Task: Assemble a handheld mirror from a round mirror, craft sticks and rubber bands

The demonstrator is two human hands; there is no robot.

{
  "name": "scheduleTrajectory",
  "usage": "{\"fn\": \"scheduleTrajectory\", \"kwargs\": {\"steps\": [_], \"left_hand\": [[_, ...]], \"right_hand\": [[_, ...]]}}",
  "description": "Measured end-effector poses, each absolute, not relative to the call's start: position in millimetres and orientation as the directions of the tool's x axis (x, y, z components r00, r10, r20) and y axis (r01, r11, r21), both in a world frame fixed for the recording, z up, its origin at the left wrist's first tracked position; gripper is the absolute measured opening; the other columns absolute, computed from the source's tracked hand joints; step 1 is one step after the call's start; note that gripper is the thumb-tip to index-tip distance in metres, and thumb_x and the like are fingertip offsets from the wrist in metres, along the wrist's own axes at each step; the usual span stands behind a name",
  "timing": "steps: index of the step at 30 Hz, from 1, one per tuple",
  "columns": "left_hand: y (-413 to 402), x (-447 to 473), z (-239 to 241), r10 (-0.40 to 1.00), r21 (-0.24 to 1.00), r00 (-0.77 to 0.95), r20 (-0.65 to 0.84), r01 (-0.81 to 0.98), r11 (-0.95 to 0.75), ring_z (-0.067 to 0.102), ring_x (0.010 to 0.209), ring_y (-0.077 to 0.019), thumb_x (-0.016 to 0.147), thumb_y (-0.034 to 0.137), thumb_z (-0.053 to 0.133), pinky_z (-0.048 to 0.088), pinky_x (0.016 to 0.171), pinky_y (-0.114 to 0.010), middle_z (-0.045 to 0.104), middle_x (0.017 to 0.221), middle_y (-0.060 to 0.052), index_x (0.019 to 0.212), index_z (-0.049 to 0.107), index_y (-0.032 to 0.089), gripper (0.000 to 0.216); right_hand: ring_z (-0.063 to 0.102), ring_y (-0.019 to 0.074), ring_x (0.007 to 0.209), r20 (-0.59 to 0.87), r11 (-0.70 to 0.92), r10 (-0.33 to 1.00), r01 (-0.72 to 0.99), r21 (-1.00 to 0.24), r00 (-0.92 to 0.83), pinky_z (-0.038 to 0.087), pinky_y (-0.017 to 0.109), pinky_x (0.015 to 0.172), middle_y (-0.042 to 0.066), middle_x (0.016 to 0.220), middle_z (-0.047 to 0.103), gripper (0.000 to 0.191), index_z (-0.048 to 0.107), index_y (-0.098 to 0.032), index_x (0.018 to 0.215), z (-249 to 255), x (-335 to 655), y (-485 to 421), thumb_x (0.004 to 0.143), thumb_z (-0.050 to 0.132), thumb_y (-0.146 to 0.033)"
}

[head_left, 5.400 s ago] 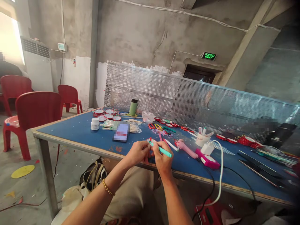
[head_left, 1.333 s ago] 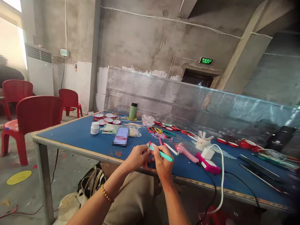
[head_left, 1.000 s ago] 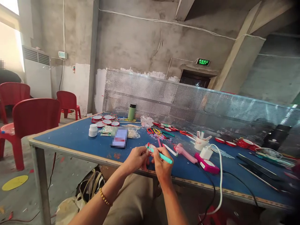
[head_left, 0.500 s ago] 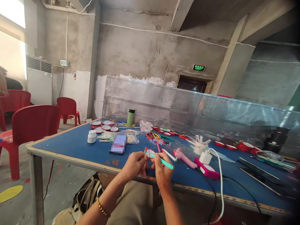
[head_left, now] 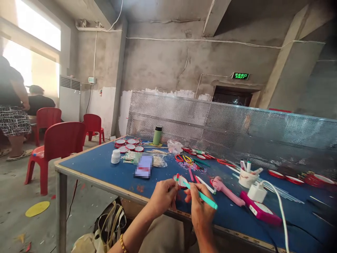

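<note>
Beyond the left hand [head_left: 163,197], a bare grey concrete wall [head_left: 158,66] fills the back of the room, with white patches low down. A perforated metal panel [head_left: 189,119] stands between that wall and the hand, along the far edge of the blue-topped table [head_left: 92,168]. Far off to the hand's left, daylight pours through a large window [head_left: 39,21] and hazes that corner; nearer, red plastic chairs [head_left: 64,142] stand on a grey floor [head_left: 13,189] strewn with scraps. Up and to the hand's right, a green exit sign [head_left: 240,76] glows above a dark doorway [head_left: 231,96].
</note>
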State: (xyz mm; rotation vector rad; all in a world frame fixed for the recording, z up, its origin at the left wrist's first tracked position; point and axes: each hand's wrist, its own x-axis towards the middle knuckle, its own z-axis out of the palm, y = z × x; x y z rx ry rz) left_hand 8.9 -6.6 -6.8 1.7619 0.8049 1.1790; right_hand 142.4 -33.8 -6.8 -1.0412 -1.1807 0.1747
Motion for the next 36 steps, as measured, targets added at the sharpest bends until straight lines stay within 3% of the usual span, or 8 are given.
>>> {"fn": "scheduleTrajectory", "kwargs": {"steps": [22, 36], "left_hand": [[-12.2, 8.0, -5.7, 0.847, 0.888, 0.371, 0.381, 0.11, -0.447, 0.055, 0.04, -0.0101, 0.091, 0.041, 0.041, 0.035, 0.041, -0.02, 0.063, 0.064, 0.0, 0.078, 0.055, 0.018, 0.03], [-9.2, 2.1, -0.8, 0.843, 0.924, 0.439, 0.31, 0.071, -0.377, 0.042, 0.032, -0.0063, 0.088, 0.049, 0.047, 0.026, 0.035, -0.02, 0.066, 0.066, 0.0, 0.08, 0.057, 0.016, 0.036]], "right_hand": [[0.054, 0.0114, 0.042, 0.665, 0.588, 0.607, 0.317, -0.744, 0.435, 0.043, 0.021, 0.043, -0.001, 0.054, 0.059, 0.036, 0.057, -0.018, 0.067, -4.6, 137.6, -36.4, 0.088, 0.059, -0.048], [0.053, 0.009, 0.041, 0.702, 0.651, 0.628, 0.267, -0.711, 0.336, 0.041, 0.019, 0.041, -0.003, 0.056, 0.058, 0.03, 0.056, -0.018, 0.069, -3.5, 135.2, -40.3, 0.09, 0.058, -0.04]]}}
